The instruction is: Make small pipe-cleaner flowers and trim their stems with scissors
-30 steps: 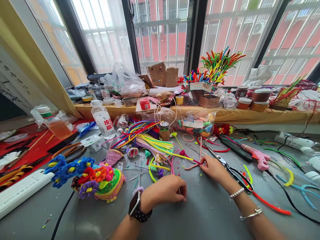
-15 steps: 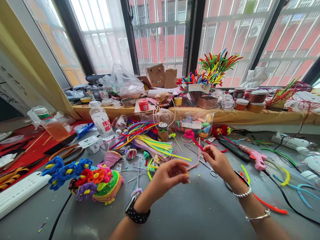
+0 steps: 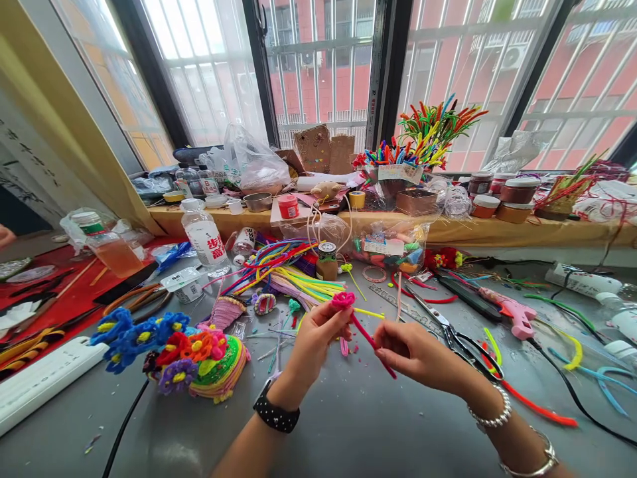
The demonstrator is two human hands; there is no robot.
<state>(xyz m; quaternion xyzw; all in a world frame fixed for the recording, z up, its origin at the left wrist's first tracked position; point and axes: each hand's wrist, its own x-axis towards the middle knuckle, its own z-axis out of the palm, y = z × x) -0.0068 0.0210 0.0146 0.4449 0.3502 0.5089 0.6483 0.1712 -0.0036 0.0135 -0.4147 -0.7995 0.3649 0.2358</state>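
Above the middle of the worktop (image 3: pixel 358 431), we hold a small pink fuzzy flower (image 3: pixel 343 300), its darker stem (image 3: pixel 365 332) slanting down to the right. Our left hand (image 3: pixel 316 345) is closed in a pinch on the blossom, just under its petals; our right hand (image 3: pixel 418 352) is half curled, thumb and forefinger nipping the stem lower down.

Pressed too hard, the petals could flatten, since our left fingertips bear straight on the loops. A sharp tug from the right might kink the stem or loosen it from the head, as the two grips pull on opposite ends. Open-looking scissors (image 3: pixel 448 328) lie close beyond our right wrist, where a low sweep could catch them. The pink glue gun (image 3: pixel 512 312) rests farther right; we cannot tell if it is hot, and its cord could snag a sleeve or bracelet.

Around us the grey surface carries crumbs of fluff, a bundle of coloured stems (image 3: pixel 298 285), a rainbow mound topped with blue, red and purple blooms (image 3: pixel 213 372), and a labelled bottle (image 3: pixel 204 239). Behind, a cloth-covered sill (image 3: pixel 478 232) is crowded with jars and bags under barred windows (image 3: pixel 323 73). Another person's hand (image 3: pixel 6 237) just enters at the far left.
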